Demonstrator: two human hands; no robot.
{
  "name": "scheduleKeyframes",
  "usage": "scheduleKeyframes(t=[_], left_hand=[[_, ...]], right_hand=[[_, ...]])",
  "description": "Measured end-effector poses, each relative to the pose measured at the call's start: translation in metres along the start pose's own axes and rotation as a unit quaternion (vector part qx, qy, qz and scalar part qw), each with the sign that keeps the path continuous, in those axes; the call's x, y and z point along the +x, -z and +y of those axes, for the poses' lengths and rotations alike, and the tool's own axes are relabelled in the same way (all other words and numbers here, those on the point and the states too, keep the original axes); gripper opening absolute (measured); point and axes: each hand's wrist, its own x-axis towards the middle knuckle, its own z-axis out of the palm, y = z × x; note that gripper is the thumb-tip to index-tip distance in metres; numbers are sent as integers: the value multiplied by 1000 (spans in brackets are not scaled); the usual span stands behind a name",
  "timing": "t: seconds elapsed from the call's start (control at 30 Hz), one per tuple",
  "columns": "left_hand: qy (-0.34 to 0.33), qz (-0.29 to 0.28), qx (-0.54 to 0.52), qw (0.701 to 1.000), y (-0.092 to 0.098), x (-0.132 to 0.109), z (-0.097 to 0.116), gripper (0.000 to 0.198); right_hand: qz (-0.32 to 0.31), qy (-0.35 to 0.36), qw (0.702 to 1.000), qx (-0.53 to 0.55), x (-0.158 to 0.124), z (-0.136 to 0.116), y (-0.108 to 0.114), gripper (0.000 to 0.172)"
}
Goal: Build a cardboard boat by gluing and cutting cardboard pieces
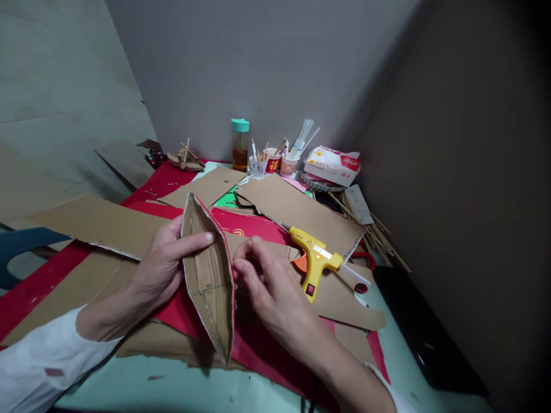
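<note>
Cardboard shell (209, 269), head view: where's it sitting?

Front centre, tilting over red sheeting (275, 350). Left hand (161, 261) is gripping it, thumb pressing inside, other fingers mostly hiding behind the wall.

And the right hand (269, 281)?

Curling at the red-faced edge; can't tell if the fingertips are pinching anything.

Shapes, textures?

Shell's tapering to points, showing creased brown inside with dark lines. Yellow plastic glue gun (317, 259) is lying nearby. Blue curved piece (11, 255) is running off the left edge, unidentifiable.

Dim light, upper right corner near-black
</note>
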Motion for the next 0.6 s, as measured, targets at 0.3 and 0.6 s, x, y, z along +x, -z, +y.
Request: scheduleKeyframes(t=[0.3,0.6], left_hand=[[31,-147,66,986,2,-6,-10,25],[42,-103,-45,993,4,4,-7,17]], right_hand=[[44,7,999,-3,0,-11,10,20],[50,-52,997,35,6,-1,6,19]])
